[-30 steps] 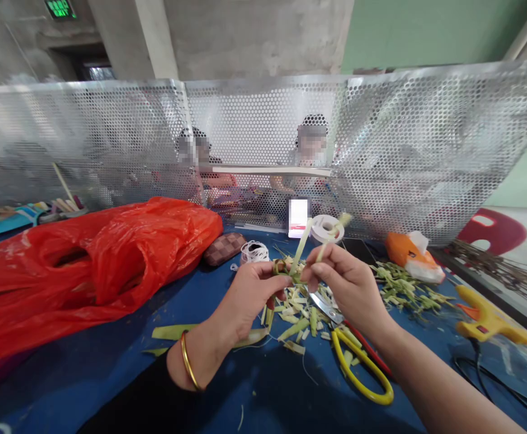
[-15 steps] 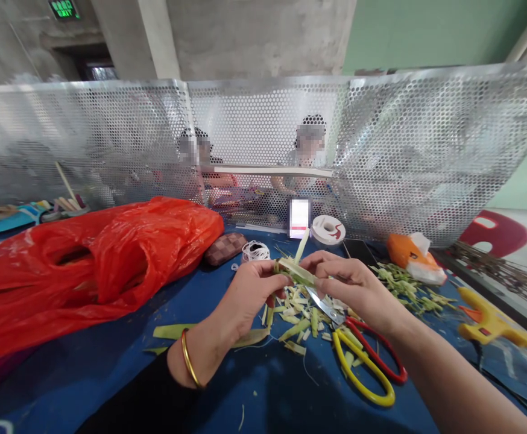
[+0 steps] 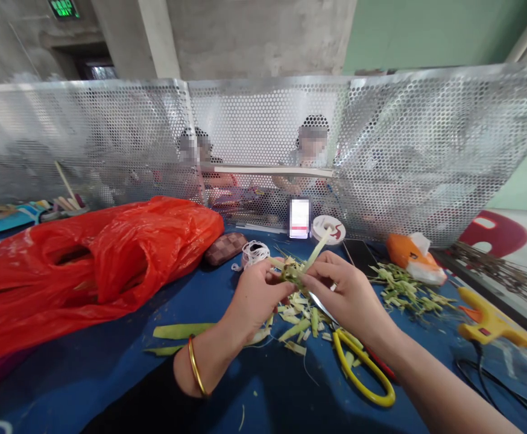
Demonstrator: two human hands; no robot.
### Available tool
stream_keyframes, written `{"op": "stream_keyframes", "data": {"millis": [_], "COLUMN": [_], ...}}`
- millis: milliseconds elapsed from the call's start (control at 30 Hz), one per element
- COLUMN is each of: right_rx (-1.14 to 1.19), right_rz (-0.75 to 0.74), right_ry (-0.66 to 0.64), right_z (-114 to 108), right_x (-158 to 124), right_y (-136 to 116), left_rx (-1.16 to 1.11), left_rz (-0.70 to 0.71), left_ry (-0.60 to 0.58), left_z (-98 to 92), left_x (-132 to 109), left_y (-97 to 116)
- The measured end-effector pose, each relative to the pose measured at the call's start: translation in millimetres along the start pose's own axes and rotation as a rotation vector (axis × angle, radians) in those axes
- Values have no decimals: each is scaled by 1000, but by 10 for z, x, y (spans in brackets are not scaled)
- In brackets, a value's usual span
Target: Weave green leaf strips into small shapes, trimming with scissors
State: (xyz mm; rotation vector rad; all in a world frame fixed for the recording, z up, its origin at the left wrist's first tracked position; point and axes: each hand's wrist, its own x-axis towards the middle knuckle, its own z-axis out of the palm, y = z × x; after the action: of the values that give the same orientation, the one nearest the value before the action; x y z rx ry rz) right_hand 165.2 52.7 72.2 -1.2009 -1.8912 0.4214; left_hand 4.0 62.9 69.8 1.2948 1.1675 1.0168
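Observation:
Between my hands is a small folded piece of green leaf strips. My left hand, with a gold bangle at the wrist, pinches it from the left. Fingers and thumb of my right hand close on its right side, where a pale leaf strip sticks up and away. Below them lie cut leaf scraps. Scissors with one yellow and one red handle rest under my right forearm, which hides part of them. Longer green leaves lie beside my left wrist.
A red plastic bag fills the left side. Behind my hands are white string, a checkered pouch, a lit phone and a ribbon spool. At right lie leaf bits, a tissue pack and a yellow glue gun.
My right hand has moved slightly left and closed in on the folded leaf piece. The upright strip now leans to the right. My right forearm covers more of the red scissor handle.

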Motion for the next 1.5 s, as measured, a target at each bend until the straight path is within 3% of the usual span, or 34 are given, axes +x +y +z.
{"op": "stream_keyframes", "data": {"millis": [133,300,400,533,733,900,1100,1267,1500], "right_rx": [-68,-3,148,276,467,400,196,141,147], "right_rz": [28,43,-2,13,179,135,33,66,82], "right_ry": [49,96,88,170,-31,-31,79,100,62], "right_z": [123,219,189,83,11,50,155,189,231], "right_x": [-24,-28,-31,13,121,104,34,13,-2], "right_y": [26,35,27,60,140,130,60,59,64], "left_rx": [54,133,132,-16,-111,-98,-33,-49,127], "left_rz": [68,86,64,5,-4,-18,27,49,104], "left_ry": [94,14,45,20,21,18,19,82,52], "left_z": [40,73,61,11,-22,-1,62,54,74], "left_x": [1,-4,-4,-6,-29,-21,-1,-1,10], "left_y": [-66,-104,-73,-3,49,31,-48,-23,-133]}}
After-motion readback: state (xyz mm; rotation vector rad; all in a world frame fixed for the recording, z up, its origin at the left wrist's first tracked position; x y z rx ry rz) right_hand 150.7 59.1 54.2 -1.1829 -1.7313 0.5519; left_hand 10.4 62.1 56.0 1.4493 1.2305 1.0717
